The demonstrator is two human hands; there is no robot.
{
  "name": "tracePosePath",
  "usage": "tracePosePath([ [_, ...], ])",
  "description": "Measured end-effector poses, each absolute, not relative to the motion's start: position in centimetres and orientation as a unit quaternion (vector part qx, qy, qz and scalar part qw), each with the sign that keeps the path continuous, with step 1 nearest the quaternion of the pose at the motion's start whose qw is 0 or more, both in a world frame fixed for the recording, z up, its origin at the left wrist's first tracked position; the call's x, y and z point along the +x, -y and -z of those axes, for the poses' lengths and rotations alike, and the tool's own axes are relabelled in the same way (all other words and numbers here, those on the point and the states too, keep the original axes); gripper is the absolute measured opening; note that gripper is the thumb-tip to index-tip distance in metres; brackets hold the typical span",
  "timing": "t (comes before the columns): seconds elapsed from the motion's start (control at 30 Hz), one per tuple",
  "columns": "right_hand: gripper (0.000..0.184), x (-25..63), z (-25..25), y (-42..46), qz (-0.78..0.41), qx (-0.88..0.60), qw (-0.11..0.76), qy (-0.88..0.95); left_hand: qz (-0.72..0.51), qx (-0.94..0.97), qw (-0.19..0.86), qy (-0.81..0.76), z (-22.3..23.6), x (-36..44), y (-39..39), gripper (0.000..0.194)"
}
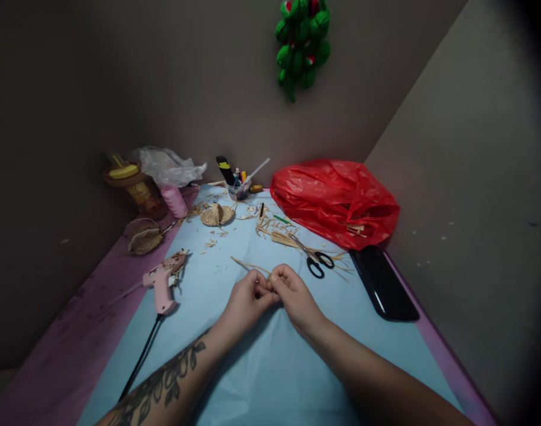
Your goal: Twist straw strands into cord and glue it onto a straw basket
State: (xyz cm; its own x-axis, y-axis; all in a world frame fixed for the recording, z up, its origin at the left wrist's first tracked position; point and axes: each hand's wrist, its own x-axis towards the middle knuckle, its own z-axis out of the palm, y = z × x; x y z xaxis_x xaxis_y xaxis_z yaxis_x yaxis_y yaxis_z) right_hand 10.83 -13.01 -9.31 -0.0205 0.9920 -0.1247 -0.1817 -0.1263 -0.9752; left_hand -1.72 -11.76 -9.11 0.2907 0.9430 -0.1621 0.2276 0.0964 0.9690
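Note:
My left hand (251,297) and my right hand (292,291) meet over the middle of the blue table cover, fingertips pinched together. Between them they grip a thin strip of straw (248,263), whose loose end points up and to the left. The part inside my fingers is mostly hidden. Just beyond my right hand lie black-handled scissors (316,264) on a bundle of straw strips (288,239). Farther back sits a small woven straw piece (217,215) among scattered clippings.
A pink glue gun (161,284) with a black cord lies at left, near a woven basket (145,238) and a pink thread spool (174,202). A cup of tools (238,190) stands at the back. On the right are a red plastic bag (330,195) and a black tray-like object (385,284).

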Motion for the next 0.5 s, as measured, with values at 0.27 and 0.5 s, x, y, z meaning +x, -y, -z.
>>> tracePosePath([
  [0.27, 0.014, 11.1, 8.7, 13.4, -0.579, -0.479, 0.434, 0.497, -0.385, 0.506, 0.598, -0.488, 7.2, -3.3, 10.1, 0.033],
  [0.5, 0.011, 11.0, 8.2, 13.7, -0.773, -0.421, 0.312, 0.358, -0.363, 0.560, 0.603, -0.437, 6.6, -3.2, 10.7, 0.026],
])
